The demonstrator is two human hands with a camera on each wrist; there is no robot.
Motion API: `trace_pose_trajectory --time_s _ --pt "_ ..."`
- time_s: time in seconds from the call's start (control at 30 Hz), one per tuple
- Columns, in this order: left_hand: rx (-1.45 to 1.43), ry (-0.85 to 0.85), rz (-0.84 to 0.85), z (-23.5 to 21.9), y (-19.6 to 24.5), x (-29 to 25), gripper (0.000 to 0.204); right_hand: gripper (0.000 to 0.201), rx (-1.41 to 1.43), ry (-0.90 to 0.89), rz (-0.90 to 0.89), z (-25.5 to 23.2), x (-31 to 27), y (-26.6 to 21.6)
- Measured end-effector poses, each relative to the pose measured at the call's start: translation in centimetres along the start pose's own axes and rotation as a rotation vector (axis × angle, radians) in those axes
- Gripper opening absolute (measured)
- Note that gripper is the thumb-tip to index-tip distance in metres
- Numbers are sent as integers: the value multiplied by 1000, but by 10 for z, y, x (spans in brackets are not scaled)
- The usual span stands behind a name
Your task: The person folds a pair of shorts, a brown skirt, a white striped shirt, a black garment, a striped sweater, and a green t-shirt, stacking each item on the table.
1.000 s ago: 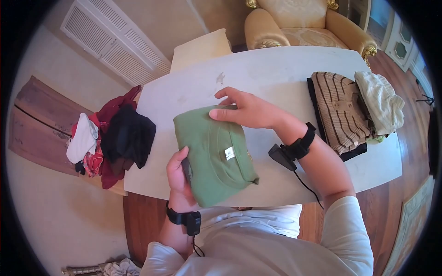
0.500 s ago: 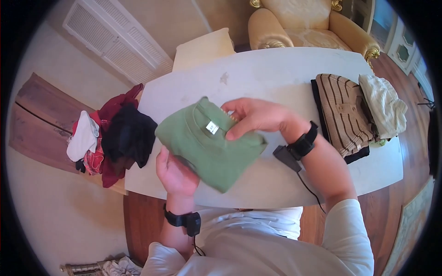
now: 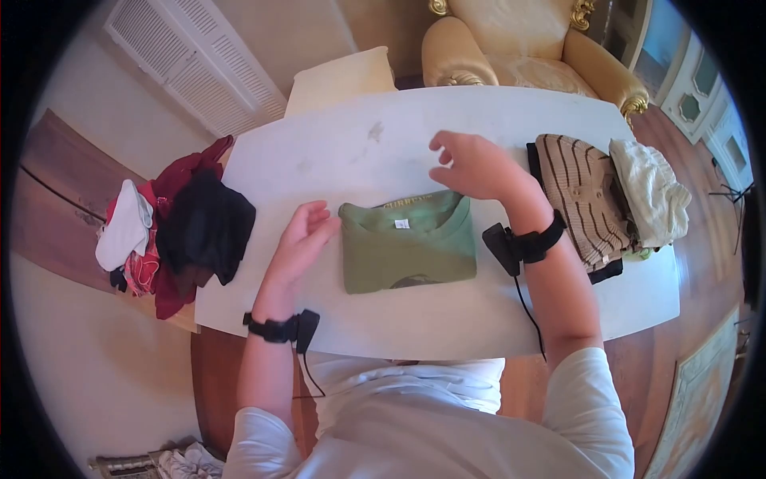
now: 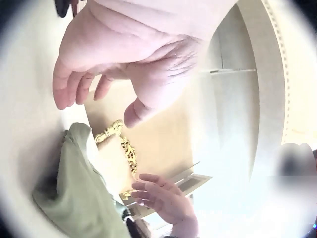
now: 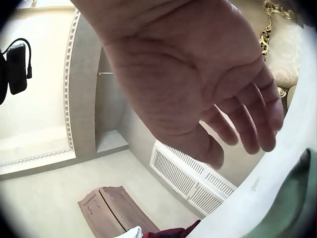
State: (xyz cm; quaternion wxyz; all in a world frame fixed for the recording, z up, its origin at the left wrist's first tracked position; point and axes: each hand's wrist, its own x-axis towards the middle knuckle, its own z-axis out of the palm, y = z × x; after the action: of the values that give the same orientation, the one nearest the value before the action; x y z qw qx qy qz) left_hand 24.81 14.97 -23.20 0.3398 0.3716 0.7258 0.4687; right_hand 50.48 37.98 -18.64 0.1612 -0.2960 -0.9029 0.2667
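A folded green shirt [image 3: 411,251] lies flat on the white table, its neckline with a white tag toward the far side. The left hand [image 3: 303,239] is off its left edge, fingers relaxed, holding nothing. Above its far right corner is the right hand [image 3: 479,166], loosely bent and empty. In the left wrist view the left hand [image 4: 129,54] hangs over the table beside the green cloth [image 4: 81,183]. The right wrist view has the right hand [image 5: 198,79] with fingers apart, the green cloth [image 5: 292,203] below it.
Dark and red clothes [image 3: 207,227] with a white piece [image 3: 126,227] are heaped at the left end. On the right of the white table [image 3: 319,160] lie a striped brown garment [image 3: 581,191] and a cream one [image 3: 650,191]. An armchair [image 3: 527,48] stands beyond.
The green shirt, held and turned by both hands before, now lies on the table. Both hands have let go of it and moved apart to its sides.
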Motion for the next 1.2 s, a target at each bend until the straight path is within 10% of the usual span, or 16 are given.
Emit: trace_pose_trajectory --time_s 0.63,0.93,1.03,1.2 --pt "203 -259 117 18 -8 62 21 37 -114 -320 -99 18 0 -15" --pt "202 170 560 29 -3 43 15 27 13 9 -203 48 -20 -45" --pt "-18 -192 347 34 14 26 9 22 123 43 -159 66 -33 -39" --pt "171 -281 568 52 4 19 9 14 142 24 -262 67 -40 -29"
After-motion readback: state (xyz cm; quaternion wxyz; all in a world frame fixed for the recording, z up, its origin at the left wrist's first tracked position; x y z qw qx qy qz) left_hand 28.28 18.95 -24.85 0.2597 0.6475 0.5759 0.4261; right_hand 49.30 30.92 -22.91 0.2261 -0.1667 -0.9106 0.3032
